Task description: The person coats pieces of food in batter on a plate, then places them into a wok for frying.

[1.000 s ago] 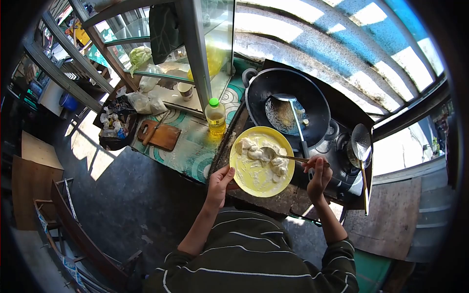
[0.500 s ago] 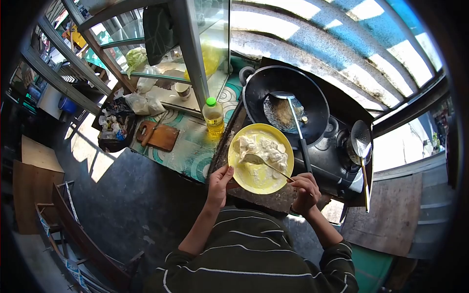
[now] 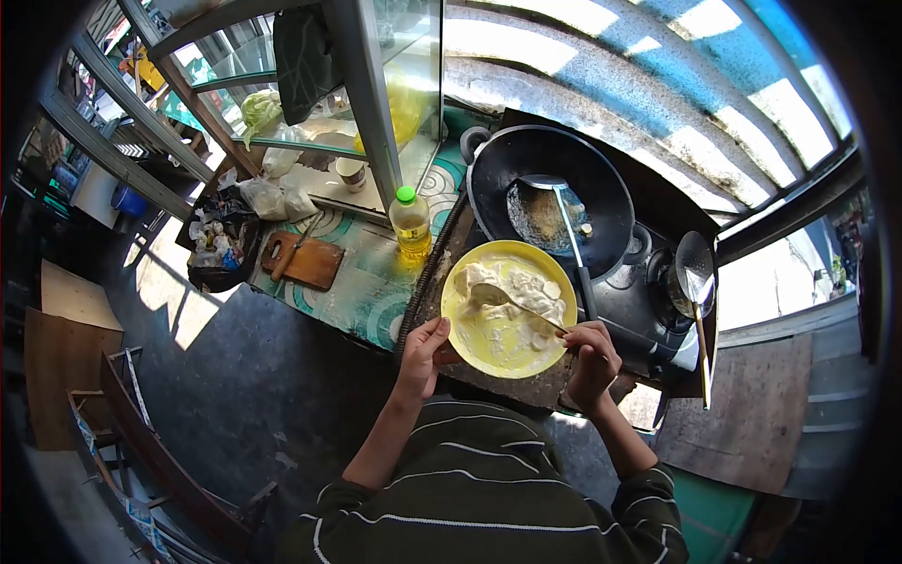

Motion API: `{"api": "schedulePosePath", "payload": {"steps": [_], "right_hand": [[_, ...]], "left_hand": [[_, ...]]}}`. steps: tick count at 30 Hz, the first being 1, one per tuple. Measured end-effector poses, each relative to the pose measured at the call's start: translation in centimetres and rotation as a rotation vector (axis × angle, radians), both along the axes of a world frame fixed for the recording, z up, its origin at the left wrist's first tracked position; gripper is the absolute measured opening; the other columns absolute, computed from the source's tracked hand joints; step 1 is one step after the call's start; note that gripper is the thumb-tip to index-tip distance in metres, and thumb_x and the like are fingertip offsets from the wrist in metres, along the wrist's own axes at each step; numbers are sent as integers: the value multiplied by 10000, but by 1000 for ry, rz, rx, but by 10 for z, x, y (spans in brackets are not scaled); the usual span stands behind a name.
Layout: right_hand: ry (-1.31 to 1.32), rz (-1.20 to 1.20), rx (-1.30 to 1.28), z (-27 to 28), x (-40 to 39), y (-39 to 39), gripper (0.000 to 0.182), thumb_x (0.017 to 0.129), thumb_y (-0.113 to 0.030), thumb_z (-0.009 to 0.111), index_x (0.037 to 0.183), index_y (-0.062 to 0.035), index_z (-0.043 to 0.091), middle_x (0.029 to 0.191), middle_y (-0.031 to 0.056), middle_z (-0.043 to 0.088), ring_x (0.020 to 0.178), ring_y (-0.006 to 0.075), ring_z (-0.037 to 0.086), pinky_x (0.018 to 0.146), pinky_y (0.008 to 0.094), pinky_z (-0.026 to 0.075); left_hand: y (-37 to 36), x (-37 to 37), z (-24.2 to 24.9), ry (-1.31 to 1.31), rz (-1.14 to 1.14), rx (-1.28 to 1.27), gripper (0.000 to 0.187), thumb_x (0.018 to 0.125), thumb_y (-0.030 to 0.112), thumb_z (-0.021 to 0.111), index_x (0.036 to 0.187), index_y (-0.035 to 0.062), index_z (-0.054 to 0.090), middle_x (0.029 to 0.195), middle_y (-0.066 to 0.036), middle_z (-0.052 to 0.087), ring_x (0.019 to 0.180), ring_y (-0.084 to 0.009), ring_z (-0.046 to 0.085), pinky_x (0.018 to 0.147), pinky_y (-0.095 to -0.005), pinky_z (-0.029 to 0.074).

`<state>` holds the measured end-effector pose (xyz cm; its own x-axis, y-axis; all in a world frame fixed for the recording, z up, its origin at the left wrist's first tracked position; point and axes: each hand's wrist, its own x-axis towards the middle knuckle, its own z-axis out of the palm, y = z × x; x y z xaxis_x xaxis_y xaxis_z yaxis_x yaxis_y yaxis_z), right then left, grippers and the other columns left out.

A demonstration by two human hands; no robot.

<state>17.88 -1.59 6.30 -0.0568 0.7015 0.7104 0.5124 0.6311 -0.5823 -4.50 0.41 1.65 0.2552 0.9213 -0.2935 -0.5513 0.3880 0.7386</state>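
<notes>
My left hand grips the left rim of a yellow plate, thumb on top and fingers underneath. White, batter-like lumps lie mostly over the plate's far and right parts, with thin smears nearer me. Between the fingers of my right hand is the handle of a metal spoon; its bowl rests in the white mixture at the plate's left middle. Just beyond the plate, a black wok on the stove holds some oil with brownish bits. A spatula leans inside it, its dark handle toward me.
A smaller pan with a wooden-handled utensil sits at the stove's right. Left of the plate stand an oil bottle with a green cap and a cutting board with a knife. A glass cabinet rises behind them.
The spoon has shifted up and slightly left through the white mixture, its bowl now turned differently. My right hand has moved a little, and the plate has shifted slightly right and toward me.
</notes>
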Motion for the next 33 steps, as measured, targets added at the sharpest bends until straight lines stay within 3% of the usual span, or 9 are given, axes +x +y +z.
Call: {"api": "schedulePosePath", "payload": {"steps": [2,5,8,15,17,23,30,32,33], "right_hand": [[123,-32,-18,1,1,2,238,878,-158,398,784,13,535,690,114,580,613,203,532,540,279,429],[66,-36,-122,5,4,3,244,880,-162,396,788,16,535,701,113,584,610,192,526,536,270,426],[113,-71,-29,5,8,3,244,881,-159,395,786,18,533,708,111,585,601,190,521,530,266,426],[26,-62,-81,-7,6,-1,227,876,-136,397,770,18,526,710,107,583,604,177,512,555,262,419],[201,-45,-234,-11,5,-2,219,874,-119,392,766,19,523,690,105,571,614,176,515,574,257,414],[284,131,-279,-10,9,0,265,884,-150,373,757,31,519,640,98,524,617,176,518,563,258,405],[547,118,-552,-13,9,-10,334,903,-224,347,754,26,511,652,86,519,594,151,521,541,229,404],[803,11,-640,-16,7,-9,307,902,-239,357,788,6,500,668,80,524,576,134,521,508,211,404],[802,13,-639,-16,9,-8,307,902,-239,357,788,6,500,668,80,524,576,134,521,508,211,404]], "left_hand": [[1,-1,1,-15,4,-13,291,873,242,444,1003,-6,519,886,-50,592,758,-103,594,637,-242,517],[1,-1,2,-9,-14,-12,291,871,249,447,990,-5,525,877,-51,596,750,-97,594,622,-237,517],[2,-1,2,-5,-20,-3,294,870,251,450,989,-7,527,873,-52,598,748,-94,594,611,-232,517],[2,1,5,72,-22,29,295,872,237,449,1008,-13,528,875,-53,598,759,-90,588,624,-232,512],[3,0,6,98,-32,45,295,872,232,448,1014,-14,528,879,-54,598,764,-90,586,631,-233,510],[5,-2,4,112,-77,45,298,873,230,446,1022,-15,528,872,-47,596,760,-88,583,635,-235,507],[5,1,3,63,-13,-22,297,871,249,447,986,-10,538,859,-60,603,740,-100,593,631,-250,513],[6,1,3,60,-5,-19,297,871,252,447,977,-9,540,860,-64,604,741,-102,595,633,-253,514],[6,1,3,65,6,-16,296,872,254,446,975,-6,541,858,-64,605,741,-102,595,635,-253,513]]}}
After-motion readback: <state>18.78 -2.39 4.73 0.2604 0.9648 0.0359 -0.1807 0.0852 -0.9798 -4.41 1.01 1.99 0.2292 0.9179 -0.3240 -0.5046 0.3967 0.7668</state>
